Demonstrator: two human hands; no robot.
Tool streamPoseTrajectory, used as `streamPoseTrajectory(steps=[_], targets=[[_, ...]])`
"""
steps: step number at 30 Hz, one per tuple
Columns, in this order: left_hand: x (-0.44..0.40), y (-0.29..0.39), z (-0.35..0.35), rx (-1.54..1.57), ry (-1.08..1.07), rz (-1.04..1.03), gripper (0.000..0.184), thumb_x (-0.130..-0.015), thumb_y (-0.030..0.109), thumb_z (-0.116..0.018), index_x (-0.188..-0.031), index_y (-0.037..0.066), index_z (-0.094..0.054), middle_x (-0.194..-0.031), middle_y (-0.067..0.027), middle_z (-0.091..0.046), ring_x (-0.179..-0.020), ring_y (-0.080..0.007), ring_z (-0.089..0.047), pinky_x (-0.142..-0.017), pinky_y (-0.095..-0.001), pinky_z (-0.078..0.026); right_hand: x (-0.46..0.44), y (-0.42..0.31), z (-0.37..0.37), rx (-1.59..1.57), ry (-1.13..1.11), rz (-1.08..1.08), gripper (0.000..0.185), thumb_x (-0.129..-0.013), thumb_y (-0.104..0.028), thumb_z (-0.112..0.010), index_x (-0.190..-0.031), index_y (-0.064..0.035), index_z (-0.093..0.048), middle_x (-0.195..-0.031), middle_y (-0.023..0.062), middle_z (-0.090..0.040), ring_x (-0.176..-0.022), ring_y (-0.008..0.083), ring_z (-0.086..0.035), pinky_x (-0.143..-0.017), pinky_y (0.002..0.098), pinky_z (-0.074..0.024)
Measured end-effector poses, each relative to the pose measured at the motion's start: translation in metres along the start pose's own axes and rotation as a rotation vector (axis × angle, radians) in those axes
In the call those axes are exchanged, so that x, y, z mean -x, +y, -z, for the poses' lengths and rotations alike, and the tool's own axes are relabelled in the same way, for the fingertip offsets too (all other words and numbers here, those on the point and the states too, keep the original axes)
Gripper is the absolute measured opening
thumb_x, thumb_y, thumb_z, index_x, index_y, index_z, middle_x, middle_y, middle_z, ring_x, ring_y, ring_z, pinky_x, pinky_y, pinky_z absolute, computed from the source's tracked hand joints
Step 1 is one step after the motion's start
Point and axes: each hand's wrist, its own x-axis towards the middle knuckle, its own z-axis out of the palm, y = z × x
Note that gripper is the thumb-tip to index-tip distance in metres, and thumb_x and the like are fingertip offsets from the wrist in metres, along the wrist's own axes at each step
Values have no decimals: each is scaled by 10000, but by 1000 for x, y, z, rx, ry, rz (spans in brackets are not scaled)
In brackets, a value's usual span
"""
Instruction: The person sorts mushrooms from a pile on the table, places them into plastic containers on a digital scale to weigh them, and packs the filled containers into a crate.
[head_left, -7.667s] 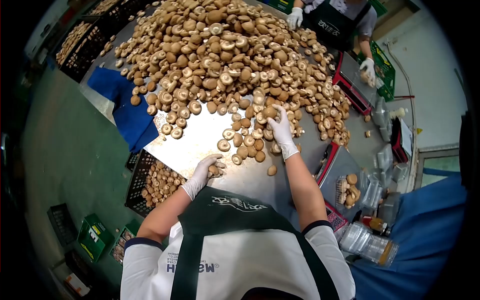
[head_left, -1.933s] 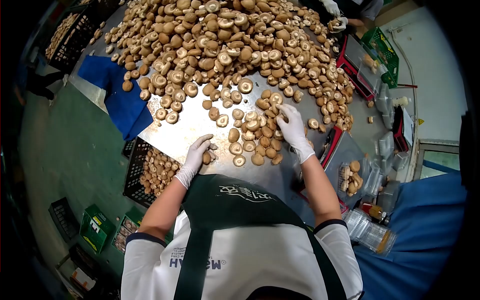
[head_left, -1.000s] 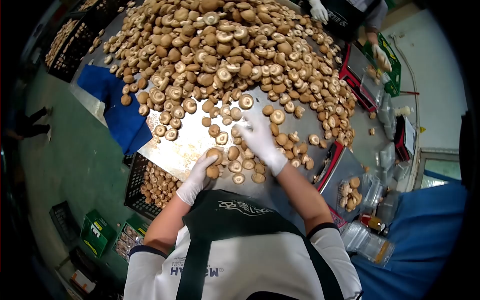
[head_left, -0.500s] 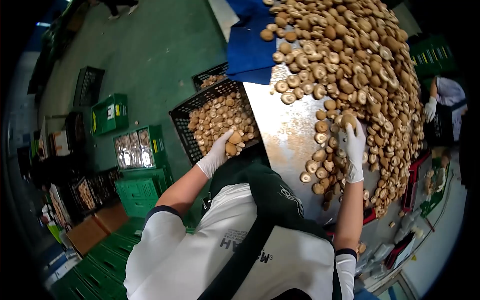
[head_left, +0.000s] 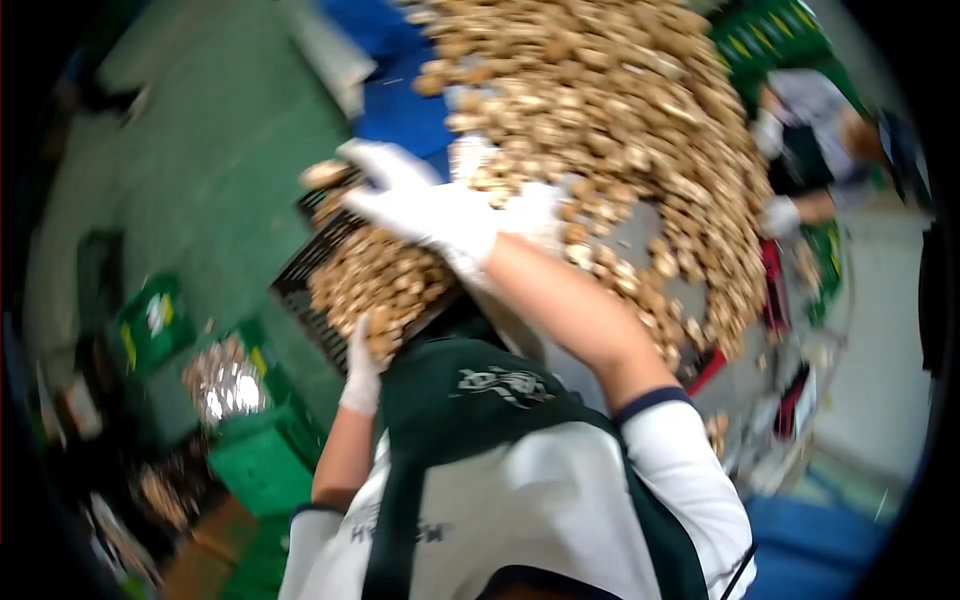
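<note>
My gloved right hand (head_left: pixel 405 195) reaches across to the far side of the black crate (head_left: pixel 318 325), its fingers apart and blurred. Just off its fingertips is a brown-capped mushroom (head_left: pixel 325 174), above the second black crate (head_left: pixel 305 208) behind; whether they touch is unclear. At the near side of the first crate, my gloved left hand (head_left: pixel 362 368) closes around a mushroom (head_left: pixel 381 343), its fingers partly hidden. Many mushrooms (head_left: pixel 375 270) fill that crate. A large heap of mushrooms (head_left: pixel 610 100) covers the metal table (head_left: pixel 625 238) to the right.
A blue cloth (head_left: pixel 400 115) hangs over the table's left edge. Across the heap stands a co-worker (head_left: pixel 815 135) with gloved hands. Green crates (head_left: pixel 155 325) stand on the floor at left, one holding wrapped packs (head_left: pixel 225 380). A red-edged tray (head_left: pixel 772 285) is at the right.
My right hand has swung left from the heap, with the mushroom it held now at its fingertips. My left hand stays by the crate with a mushroom. The view has shifted and blurred.
</note>
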Motion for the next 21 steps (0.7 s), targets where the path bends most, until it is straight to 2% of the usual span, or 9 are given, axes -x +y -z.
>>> streamPoseTrajectory(steps=[2, 3, 7, 9, 12, 13, 15, 19, 21], targets=[[1, 8, -8, -3, 27, -18, 507, -958, 505, -497, -1232, 88, -591, -1035, -109, -682, -900, -245, -670, -782, -377, -572, 35, -11, 8, 134, 2, 30, 528, -850, -201, -635, -1342, -51, -516, -1332, 223, -516, -1219, 383, -505, -1068, 434, -394], [1, 11, -16, 39, -23, -9, 531, -958, 475, -510, -1286, 60, -550, -1186, -136, -639, -1064, -281, -631, -923, -417, -533, 57, -18, 17, 135, -29, -54, 517, -847, -180, -623, -1348, -95, -527, -1351, 212, -505, -1224, 388, -491, -1065, 447, -389], [1, 18, -53, -48, -245, 61, 635, -958, 451, -513, -1410, 16, -416, -1394, -174, -506, -1255, -333, -523, -1080, -445, -421, 180, 1, 40, 351, -90, -143, 530, -799, -185, -667, -1318, -171, -566, -1343, 119, -514, -1268, 331, -454, -1074, 468, -362], [-3, 17, -79, -174, -163, 126, 507, -972, 419, -508, -1275, 12, -521, -1199, -156, -622, -1096, -278, -626, -946, -408, -525, 242, 12, 59, 532, -167, -203, 501, -806, -188, -675, -1297, -209, -580, -1352, 96, -507, -1285, 331, -444, -1087, 498, -336], [4, 6, -144, -401, -216, 34, 350, -1008, 305, -483, -1172, 7, -566, -1041, -109, -645, -941, -217, -658, -834, -331, -556, 320, 22, 100, 751, -308, -463, 428, -886, -299, -594, -1310, -238, -581, -1479, 78, -423, -1424, 312, -304, -1168, 569, -166], [0, -2, -158, -518, -360, -92, 349, -1016, 303, -469, -1181, 9, -558, -1002, -118, -649, -873, -211, -663, -780, -317, -560, 351, 34, 114, 785, -139, -416, 411, -873, -300, -600, -1276, -217, -605, -1439, 88, -465, -1394, 321, -343, -1156, 561, -188], [-3, -14, -189, -648, -494, -44, 359, -1023, 306, -460, -1201, 6, -545, -958, -129, -653, -803, -200, -660, -719, -307, -557, 383, 33, 148, 892, -32, -430, 413, -852, -243, -615, -1264, -221, -602, -1371, 70, -521, -1318, 316, -431, -1134, 536, -235], [-21, -60, -234, -817, -565, 7, 359, -1014, 312, -473, -1208, 16, -537, -886, -125, -653, -688, -178, -619, -642, -294, -538, 422, 40, 195, 973, 268, -615, 399, -816, -224, -636, -1215, -223, -628, -1328, 87, -539, -1287, 330, -451, -1113, 533, -277], [-31, -89, -242, -801, -598, 35, 338, -1014, 301, -465, -1198, 28, -539, -881, -125, -654, -668, -177, -612, -628, -285, -529, 434, 45, 220, 964, 463, -679, 370, -784, -254, -674, -1143, -163, -662, -1310, 105, -542, -1294, 350, -435, -1106, 506, -296]])
